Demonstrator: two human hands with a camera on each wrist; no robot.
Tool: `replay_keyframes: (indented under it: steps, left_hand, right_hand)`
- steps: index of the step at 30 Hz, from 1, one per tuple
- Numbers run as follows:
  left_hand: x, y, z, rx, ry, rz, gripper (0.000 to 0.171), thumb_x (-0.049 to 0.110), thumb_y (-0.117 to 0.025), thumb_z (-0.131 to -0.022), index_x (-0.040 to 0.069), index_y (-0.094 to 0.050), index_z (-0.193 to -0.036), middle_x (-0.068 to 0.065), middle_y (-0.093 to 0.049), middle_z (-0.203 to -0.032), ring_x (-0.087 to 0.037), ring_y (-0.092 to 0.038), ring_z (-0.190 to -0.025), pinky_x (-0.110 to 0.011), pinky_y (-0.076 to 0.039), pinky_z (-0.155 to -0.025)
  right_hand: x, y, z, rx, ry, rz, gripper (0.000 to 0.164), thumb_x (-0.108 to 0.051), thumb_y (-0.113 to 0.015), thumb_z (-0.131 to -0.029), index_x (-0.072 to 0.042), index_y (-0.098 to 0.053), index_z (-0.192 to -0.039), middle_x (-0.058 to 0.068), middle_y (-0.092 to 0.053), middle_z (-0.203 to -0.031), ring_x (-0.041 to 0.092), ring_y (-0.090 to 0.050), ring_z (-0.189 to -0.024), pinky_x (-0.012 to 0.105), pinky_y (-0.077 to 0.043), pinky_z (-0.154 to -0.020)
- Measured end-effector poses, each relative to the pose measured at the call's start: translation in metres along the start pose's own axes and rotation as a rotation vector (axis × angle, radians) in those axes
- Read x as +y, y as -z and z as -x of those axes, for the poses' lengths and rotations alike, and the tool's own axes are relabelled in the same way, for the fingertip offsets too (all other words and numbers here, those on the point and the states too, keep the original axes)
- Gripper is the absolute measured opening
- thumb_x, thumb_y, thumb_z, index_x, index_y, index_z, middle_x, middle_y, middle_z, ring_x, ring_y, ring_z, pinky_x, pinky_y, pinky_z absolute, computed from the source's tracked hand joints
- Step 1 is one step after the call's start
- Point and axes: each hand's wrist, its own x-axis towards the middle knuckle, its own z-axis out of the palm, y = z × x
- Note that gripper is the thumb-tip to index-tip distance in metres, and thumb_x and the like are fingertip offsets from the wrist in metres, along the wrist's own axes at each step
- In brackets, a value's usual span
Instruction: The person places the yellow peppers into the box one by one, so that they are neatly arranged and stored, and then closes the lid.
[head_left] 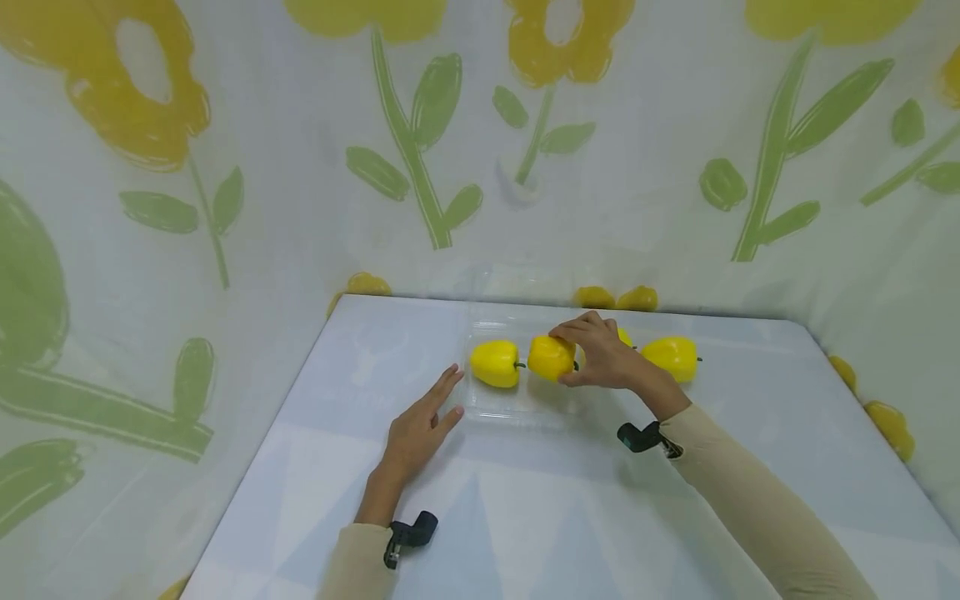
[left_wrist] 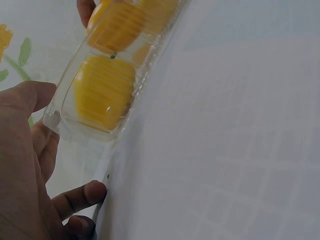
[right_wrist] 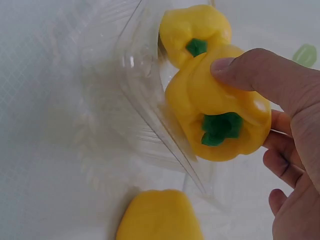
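Observation:
My right hand grips a yellow bell pepper with a green stem, thumb on one side and fingers on the other. This pepper is over the clear plastic container; whether it touches the bottom I cannot tell. Another yellow pepper lies inside, to its left. My left hand is at the container's left edge, fingers extended and thumb apart. In the left wrist view its thumb is close to the container's corner.
Right of the container a yellow pepper lies on the white table. One more pepper is partly hidden behind my right hand. The container's transparent lid stands up at the back, hard to make out. A flower-printed curtain surrounds the table.

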Motion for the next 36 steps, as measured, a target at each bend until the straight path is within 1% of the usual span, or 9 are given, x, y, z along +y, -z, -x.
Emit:
replay_keyframes:
  steps: [7, 15, 17, 24, 26, 31, 33, 36]
  left_hand:
    - [0.000, 0.000, -0.001, -0.014, 0.019, 0.000, 0.057, 0.050, -0.047, -0.103, 0.047, -0.025, -0.156, 0.032, -0.015, -0.158, -0.007, -0.047, -0.069, -0.026, -0.040, -0.057]
    - [0.002, 0.000, 0.000, -0.007, 0.015, -0.001, 0.058, 0.054, -0.046, -0.103, 0.046, -0.026, -0.156, 0.030, -0.017, -0.159, -0.006, -0.048, -0.071, -0.024, -0.041, -0.060]
    - [0.001, 0.000, 0.000, -0.005, 0.012, -0.009, 0.058, 0.053, -0.046, -0.103, 0.046, -0.026, -0.156, 0.031, -0.016, -0.159, -0.006, -0.047, -0.071, -0.024, -0.041, -0.060]
    - [0.002, 0.002, -0.002, -0.001, 0.008, -0.007, 0.059, 0.043, -0.053, -0.103, 0.039, -0.030, -0.157, 0.030, -0.017, -0.158, -0.007, -0.046, -0.068, -0.026, -0.040, -0.058]
    - [0.003, 0.003, -0.002, -0.008, 0.015, -0.016, 0.059, 0.042, -0.053, -0.103, 0.041, -0.029, -0.157, 0.031, -0.016, -0.158, -0.007, -0.046, -0.068, -0.025, -0.040, -0.058]
    - [0.004, 0.004, -0.002, -0.017, 0.017, -0.017, 0.059, 0.047, -0.050, -0.103, 0.044, -0.026, -0.157, 0.030, -0.017, -0.159, -0.007, -0.045, -0.067, -0.025, -0.040, -0.057]
    - [0.004, 0.004, -0.002, -0.017, 0.014, -0.016, 0.058, 0.049, -0.048, -0.103, 0.043, -0.026, -0.157, 0.029, -0.017, -0.159, -0.007, -0.045, -0.067, -0.025, -0.039, -0.057]
    - [0.004, 0.004, -0.002, -0.016, 0.012, -0.014, 0.059, 0.048, -0.049, -0.104, 0.041, -0.027, -0.158, 0.029, -0.017, -0.159, -0.008, -0.045, -0.067, -0.026, -0.039, -0.056]
  right_hand:
    - [0.003, -0.004, -0.003, -0.028, -0.028, -0.002, 0.070, -0.031, -0.090, -0.074, -0.008, -0.062, -0.134, 0.007, -0.062, -0.134, 0.027, -0.041, -0.118, 0.044, -0.026, -0.084]
    - [0.012, -0.014, -0.008, -0.091, -0.111, 0.006, 0.070, -0.033, -0.088, -0.076, -0.011, -0.061, -0.137, 0.005, -0.060, -0.137, 0.025, -0.040, -0.119, 0.043, -0.027, -0.087]
    - [0.013, -0.016, -0.009, -0.094, -0.117, 0.004, 0.070, -0.033, -0.089, -0.076, -0.011, -0.060, -0.137, 0.005, -0.060, -0.137, 0.026, -0.040, -0.119, 0.043, -0.027, -0.086]
    - [0.015, -0.017, -0.013, -0.114, -0.129, -0.007, 0.072, -0.034, -0.087, -0.078, -0.012, -0.058, -0.140, 0.006, -0.057, -0.141, 0.028, -0.039, -0.122, 0.043, -0.028, -0.087]
    - [0.016, -0.018, -0.014, -0.122, -0.128, -0.003, 0.073, -0.035, -0.086, -0.079, -0.012, -0.058, -0.141, 0.007, -0.056, -0.142, 0.028, -0.038, -0.122, 0.043, -0.027, -0.086]
    - [0.019, -0.018, -0.013, -0.123, -0.119, 0.005, 0.075, -0.037, -0.084, -0.081, -0.012, -0.055, -0.144, 0.008, -0.053, -0.146, 0.029, -0.038, -0.123, 0.043, -0.026, -0.084]
    - [0.020, -0.019, -0.011, -0.118, -0.120, 0.004, 0.076, -0.038, -0.083, -0.081, -0.011, -0.053, -0.146, 0.008, -0.051, -0.147, 0.029, -0.038, -0.124, 0.044, -0.026, -0.085]
    - [0.021, -0.020, -0.009, -0.111, -0.127, 0.000, 0.079, -0.039, -0.083, -0.081, -0.011, -0.051, -0.147, 0.007, -0.049, -0.150, 0.031, -0.037, -0.127, 0.046, -0.026, -0.087]
